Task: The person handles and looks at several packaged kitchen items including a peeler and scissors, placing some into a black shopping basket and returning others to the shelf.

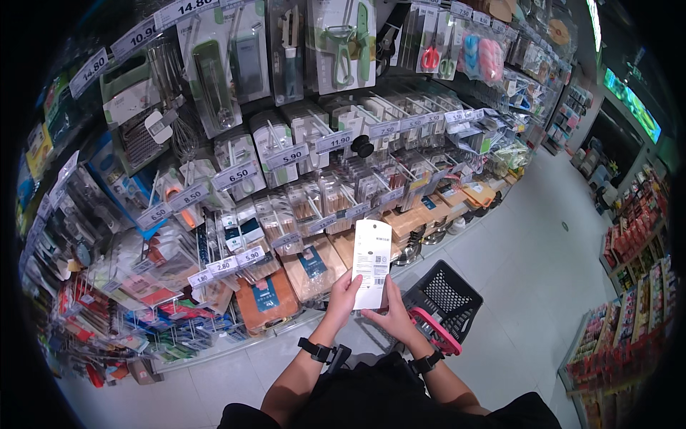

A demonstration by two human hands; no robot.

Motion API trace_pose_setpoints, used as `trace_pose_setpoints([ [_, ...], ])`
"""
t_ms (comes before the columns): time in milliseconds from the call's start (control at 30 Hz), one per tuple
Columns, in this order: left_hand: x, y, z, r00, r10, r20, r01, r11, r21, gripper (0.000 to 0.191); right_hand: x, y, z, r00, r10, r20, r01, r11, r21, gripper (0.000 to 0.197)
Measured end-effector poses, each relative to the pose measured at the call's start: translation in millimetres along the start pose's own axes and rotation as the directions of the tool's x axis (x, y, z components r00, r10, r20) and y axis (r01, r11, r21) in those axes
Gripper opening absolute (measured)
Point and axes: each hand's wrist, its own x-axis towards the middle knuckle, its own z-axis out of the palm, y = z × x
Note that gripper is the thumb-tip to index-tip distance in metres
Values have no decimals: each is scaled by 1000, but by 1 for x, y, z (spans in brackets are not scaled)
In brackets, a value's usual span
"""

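Observation:
A tall white backing card of a packaged product is held upright in front of me. Its printed side with writing and codes faces me, so the product itself is hidden. My left hand grips its left edge with the thumb on the front. My right hand holds the lower right edge, its fingers along the side and one digit near the bottom. Black straps circle both wrists. Just beyond the card, packaged wooden cutting boards lie on the lowest shelf.
A black shopping basket with a pink handle stands on the tiled floor to my right. Hooks of packaged kitchen tools, including a green peeler and a whisk, fill the rack ahead. Low shelves of goods border the aisle's right side.

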Motion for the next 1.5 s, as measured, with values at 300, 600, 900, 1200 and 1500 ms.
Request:
trace_pose_setpoints([
  [300,-6,-22,-3,987,-138,79,137,990,22,53,7,31,13,994,-61,96,72,990,-120,91],
  [600,-7,-18,-7,985,163,-58,-139,946,294,41,1,11,9,917,63,394,-156,966,208,90],
  [900,-9,18,-24,995,-60,84,66,995,-70,50,0,12,-24,857,55,512,-470,491,733,49],
  [1200,-7,-4,-12,962,258,-93,-253,966,57,36,0,35,-14,951,209,226,-299,803,516,31],
  [1500,-29,16,-46,963,228,-147,-213,971,106,10,-5,25,7,953,202,228,-292,815,500,19],
])
